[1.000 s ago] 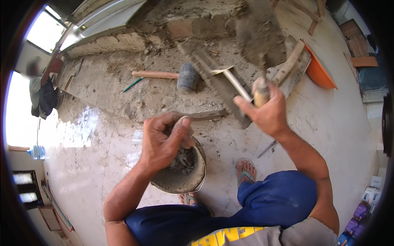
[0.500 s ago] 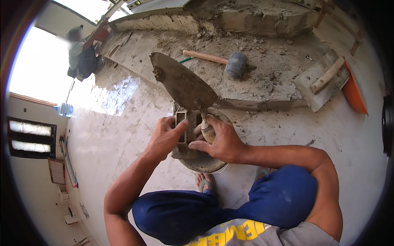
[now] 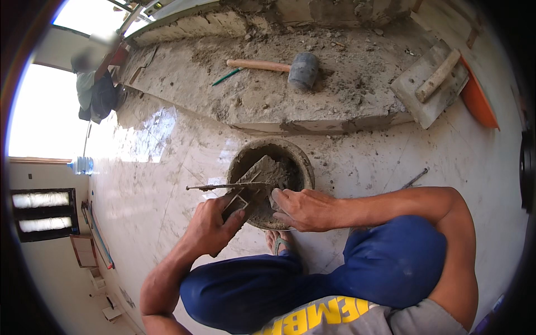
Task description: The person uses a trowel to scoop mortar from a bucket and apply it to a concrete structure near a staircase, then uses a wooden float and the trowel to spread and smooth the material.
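Note:
My left hand (image 3: 215, 226) grips a mortar-smeared tool with a pale, hollow rectangular frame (image 3: 237, 204); its exact kind is unclear. My right hand (image 3: 307, 211) is closed round the handle of a pointed trowel, largely hidden by the fingers. The trowel blade (image 3: 215, 186) shows nearly edge-on, pointing left across the hollow tool. Just beneath both hands stands a round, mortar-caked bucket (image 3: 309, 167) with grey wet mortar inside. A flat, mortar-covered piece (image 3: 262, 169) slants up over the bucket, seemingly part of the tool in my left hand.
Ahead runs a rough, mortar-strewn step (image 3: 346, 124) bearing a rubber mallet (image 3: 303, 71) and a green stick (image 3: 227, 76). At right, a wooden-handled float (image 3: 427, 86) leans by an orange scoop-like thing (image 3: 481, 109). A metal rod (image 3: 416, 177) lies on the floor. Another person (image 3: 95, 92) crouches far left.
The trowel has come down and left, its blade turned from broad face to edge-on. My left hand has lowered and tilted the hollow tool. More of the bucket shows.

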Demonstrator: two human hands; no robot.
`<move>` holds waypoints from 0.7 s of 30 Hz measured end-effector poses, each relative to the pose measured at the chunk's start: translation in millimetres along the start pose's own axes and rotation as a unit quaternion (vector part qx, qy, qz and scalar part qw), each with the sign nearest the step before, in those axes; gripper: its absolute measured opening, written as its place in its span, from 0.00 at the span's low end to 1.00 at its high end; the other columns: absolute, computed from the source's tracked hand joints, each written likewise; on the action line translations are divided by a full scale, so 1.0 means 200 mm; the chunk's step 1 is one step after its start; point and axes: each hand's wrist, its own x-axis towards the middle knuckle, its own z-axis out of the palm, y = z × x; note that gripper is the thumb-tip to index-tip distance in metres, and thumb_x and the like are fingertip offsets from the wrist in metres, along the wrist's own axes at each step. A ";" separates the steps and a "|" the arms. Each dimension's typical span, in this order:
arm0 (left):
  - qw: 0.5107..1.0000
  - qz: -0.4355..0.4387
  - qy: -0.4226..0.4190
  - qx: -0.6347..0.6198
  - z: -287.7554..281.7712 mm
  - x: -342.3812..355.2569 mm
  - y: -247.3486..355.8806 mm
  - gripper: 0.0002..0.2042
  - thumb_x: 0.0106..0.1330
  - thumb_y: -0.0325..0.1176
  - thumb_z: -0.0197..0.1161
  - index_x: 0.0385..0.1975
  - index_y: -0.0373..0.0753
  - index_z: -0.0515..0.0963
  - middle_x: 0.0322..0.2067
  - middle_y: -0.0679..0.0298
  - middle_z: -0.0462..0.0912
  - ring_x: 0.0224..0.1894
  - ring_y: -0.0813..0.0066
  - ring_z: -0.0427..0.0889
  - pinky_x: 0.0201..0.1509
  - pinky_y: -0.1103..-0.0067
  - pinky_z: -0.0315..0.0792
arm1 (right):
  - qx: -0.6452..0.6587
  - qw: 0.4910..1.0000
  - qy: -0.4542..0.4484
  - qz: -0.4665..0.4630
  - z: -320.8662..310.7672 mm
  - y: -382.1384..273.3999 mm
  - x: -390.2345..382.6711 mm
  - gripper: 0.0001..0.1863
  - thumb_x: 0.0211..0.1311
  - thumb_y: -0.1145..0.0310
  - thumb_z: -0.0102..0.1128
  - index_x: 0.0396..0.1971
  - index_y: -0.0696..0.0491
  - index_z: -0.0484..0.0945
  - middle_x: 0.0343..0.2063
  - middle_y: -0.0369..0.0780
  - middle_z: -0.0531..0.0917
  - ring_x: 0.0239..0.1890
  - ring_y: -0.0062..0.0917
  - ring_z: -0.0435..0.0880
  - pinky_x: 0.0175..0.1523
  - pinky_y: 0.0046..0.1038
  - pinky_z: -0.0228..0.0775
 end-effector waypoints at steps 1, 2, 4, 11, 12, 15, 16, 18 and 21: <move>1.000 0.014 0.012 0.000 0.01 -0.01 -0.02 0.15 0.68 0.39 0.63 0.32 0.30 0.80 0.17 0.59 0.78 0.20 0.72 0.78 0.28 0.70 0.72 | -0.043 0.999 0.024 -0.011 0.01 0.01 -0.01 0.20 0.74 0.63 0.55 0.48 0.66 0.63 0.28 0.61 0.80 0.29 0.56 0.85 0.29 0.47 0.79; 1.000 0.005 0.018 -0.024 0.00 -0.02 -0.04 0.15 0.68 0.40 0.63 0.32 0.30 0.79 0.17 0.60 0.77 0.21 0.73 0.77 0.28 0.70 0.72 | -0.035 0.999 0.028 0.028 0.01 0.03 -0.02 0.19 0.73 0.64 0.55 0.47 0.66 0.63 0.27 0.60 0.80 0.29 0.56 0.85 0.28 0.47 0.79; 0.997 -0.015 0.031 -0.074 -0.02 -0.05 -0.08 0.16 0.68 0.40 0.63 0.31 0.29 0.79 0.17 0.60 0.77 0.22 0.76 0.76 0.28 0.70 0.72 | -0.018 0.994 0.032 0.103 0.01 0.08 -0.04 0.18 0.73 0.66 0.55 0.46 0.65 0.63 0.25 0.60 0.80 0.27 0.57 0.84 0.27 0.48 0.79; 0.995 -0.008 0.029 -0.094 -0.01 -0.02 -0.12 0.17 0.67 0.40 0.63 0.29 0.29 0.78 0.17 0.64 0.76 0.22 0.81 0.72 0.26 0.74 0.69 | -0.021 0.987 0.022 0.159 -0.08 0.03 -0.04 0.16 0.71 0.69 0.56 0.44 0.67 0.63 0.20 0.59 0.79 0.24 0.60 0.81 0.28 0.49 0.75; 0.997 -0.006 0.039 -0.069 -0.03 -0.05 -0.18 0.16 0.67 0.40 0.63 0.29 0.29 0.78 0.17 0.65 0.76 0.22 0.82 0.72 0.26 0.75 0.69 | -0.014 0.986 0.014 0.165 -0.07 0.04 -0.04 0.17 0.71 0.69 0.56 0.44 0.67 0.63 0.20 0.59 0.79 0.24 0.60 0.81 0.27 0.49 0.74; 0.993 0.014 0.079 -0.089 -0.11 -0.15 -0.24 0.16 0.67 0.39 0.63 0.29 0.29 0.79 0.17 0.65 0.76 0.22 0.84 0.72 0.26 0.77 0.69 | -0.005 0.978 -0.029 0.208 -0.09 0.07 -0.10 0.18 0.72 0.67 0.56 0.44 0.67 0.63 0.20 0.60 0.79 0.25 0.59 0.82 0.28 0.50 0.75; 0.989 0.025 0.090 -0.113 -0.15 -0.18 -0.23 0.15 0.67 0.39 0.63 0.30 0.29 0.79 0.17 0.65 0.77 0.22 0.84 0.72 0.26 0.77 0.70 | -0.007 0.970 -0.055 0.237 -0.12 0.08 -0.15 0.18 0.72 0.66 0.56 0.43 0.66 0.63 0.19 0.60 0.79 0.25 0.59 0.83 0.28 0.50 0.76; 0.988 0.022 0.077 -0.133 -0.27 -0.21 -0.20 0.14 0.65 0.37 0.64 0.32 0.28 0.80 0.18 0.63 0.78 0.23 0.83 0.74 0.27 0.76 0.71 | 0.000 0.960 -0.064 0.274 -0.15 0.07 -0.16 0.19 0.73 0.64 0.55 0.43 0.66 0.63 0.19 0.60 0.79 0.26 0.59 0.84 0.30 0.51 0.76; 0.999 0.006 0.032 0.005 -0.34 -0.18 -0.24 0.12 0.63 0.35 0.64 0.36 0.29 0.81 0.21 0.59 0.80 0.23 0.78 0.77 0.28 0.74 0.72 | 0.025 0.961 -0.013 0.274 -0.29 -0.01 -0.10 0.19 0.74 0.61 0.56 0.43 0.65 0.66 0.21 0.60 0.80 0.29 0.59 0.84 0.33 0.51 0.75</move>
